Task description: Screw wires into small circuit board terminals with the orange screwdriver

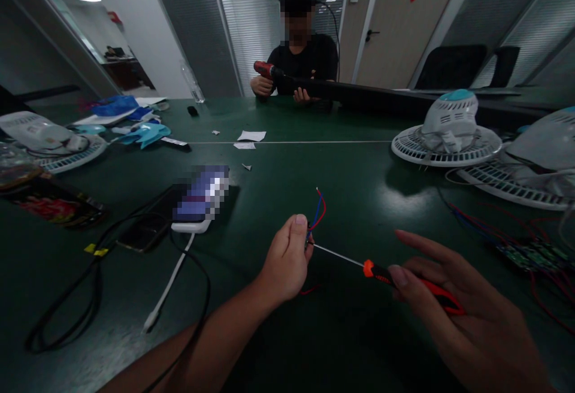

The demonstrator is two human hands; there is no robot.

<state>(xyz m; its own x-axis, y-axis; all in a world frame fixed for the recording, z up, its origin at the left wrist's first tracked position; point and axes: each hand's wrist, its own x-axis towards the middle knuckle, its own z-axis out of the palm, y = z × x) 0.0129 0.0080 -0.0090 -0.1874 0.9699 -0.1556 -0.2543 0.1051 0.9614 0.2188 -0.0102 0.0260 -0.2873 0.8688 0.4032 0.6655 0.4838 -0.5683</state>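
Head view: small part (308,241) w/ thin red & blue wires (320,206), pinched in thumb & fingers of left hand (287,261) just over green table (359,189), centre-front. Prob. v. light, leads floppy, fragile at joints; best gripped by body, not wires. Met at its side by tip of screwdriver (341,255), handle loosely clasped in right hand (458,303), index out. Further off: phone (202,198) left, fan parts (449,129) right

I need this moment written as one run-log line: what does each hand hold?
left hand: pinches wired part | right hand: holds screwdriver, tip at the part | surface: green table
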